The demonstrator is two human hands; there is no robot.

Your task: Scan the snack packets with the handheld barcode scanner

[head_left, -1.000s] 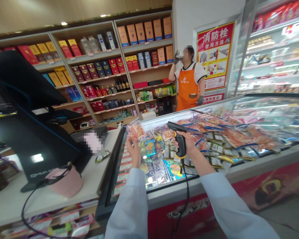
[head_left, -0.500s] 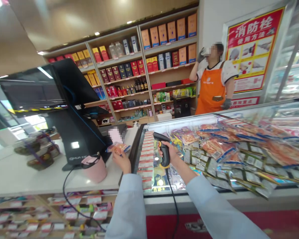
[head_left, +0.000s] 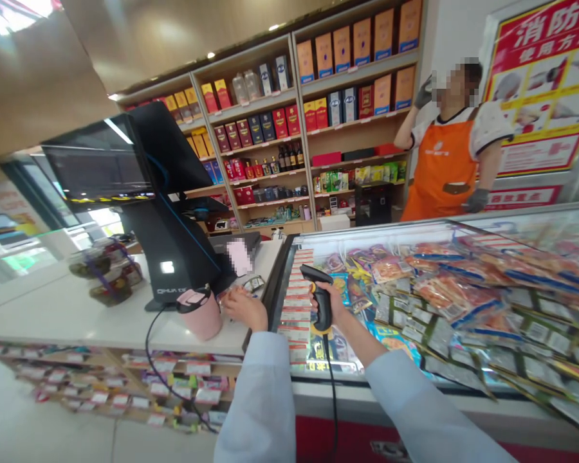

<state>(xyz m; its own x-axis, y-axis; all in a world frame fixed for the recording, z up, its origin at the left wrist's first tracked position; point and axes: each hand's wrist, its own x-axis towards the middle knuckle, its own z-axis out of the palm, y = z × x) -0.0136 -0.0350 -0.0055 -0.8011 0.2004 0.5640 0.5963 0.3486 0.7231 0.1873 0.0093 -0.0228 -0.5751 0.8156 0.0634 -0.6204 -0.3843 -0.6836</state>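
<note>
My left hand (head_left: 246, 308) is over the white counter (head_left: 38, 315), just right of a pink cup (head_left: 200, 315), with its fingers on a small packet that it mostly covers. A dark-and-clear packet (head_left: 254, 283) lies just behind the hand. My right hand (head_left: 332, 303) grips a black barcode scanner (head_left: 322, 302) upright above the glass-topped display case, its head pointing left and its cable hanging down. Beneath and to the right are many food packets (head_left: 444, 296) in clear and blue or green wrapping.
A black checkout terminal (head_left: 168, 244) stands left, beside stacked jars (head_left: 109, 273). Behind are shelves of boxes (head_left: 280, 122). A person in an orange apron (head_left: 441, 167) stands beyond the case, one gloved hand raised to the head.
The view has shifted left, so things sit further right. My left hand has moved closer to the pink cup and lower onto the counter with the packet. My right hand still holds the scanner.
</note>
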